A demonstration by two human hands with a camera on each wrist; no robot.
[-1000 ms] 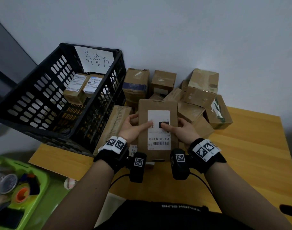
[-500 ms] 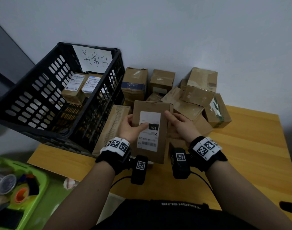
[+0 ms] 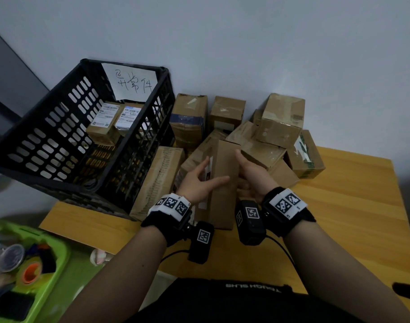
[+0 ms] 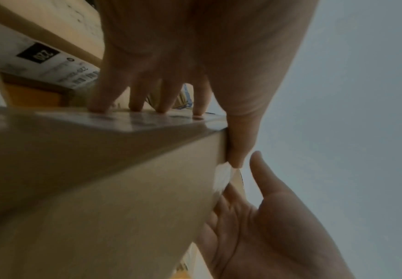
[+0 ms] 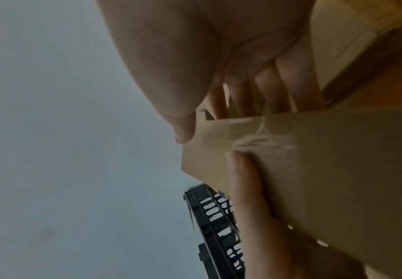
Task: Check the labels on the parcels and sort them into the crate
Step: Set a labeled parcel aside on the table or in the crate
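Between my two hands stands a brown cardboard parcel [image 3: 225,164], on edge above the table. Its white label faces left, so only a sliver shows. My left hand [image 3: 199,183] grips it: fingertips on the labelled face, thumb across the plain face. In the left wrist view the left hand [image 4: 183,56] pinches the parcel [image 4: 99,188] round one long edge. My right hand [image 3: 250,176] supports the right side with straight fingers behind the box and the thumb raised. The black crate [image 3: 47,177] stands at the left, with two labelled parcels [image 3: 106,122] inside.
A handwritten paper sign [image 3: 131,82] hangs on the crate's far wall. A pile of parcels [image 3: 281,117] lies against the wall behind my hands. A long box [image 3: 157,180] leans beside the crate. The wooden table [image 3: 350,206] stretches right. A green bin [image 3: 24,264] sits lower left.
The parcel has been turned from label-up to on edge, label now facing left. Both thumbs have left the label, and the right hand has shifted to the box's right side.
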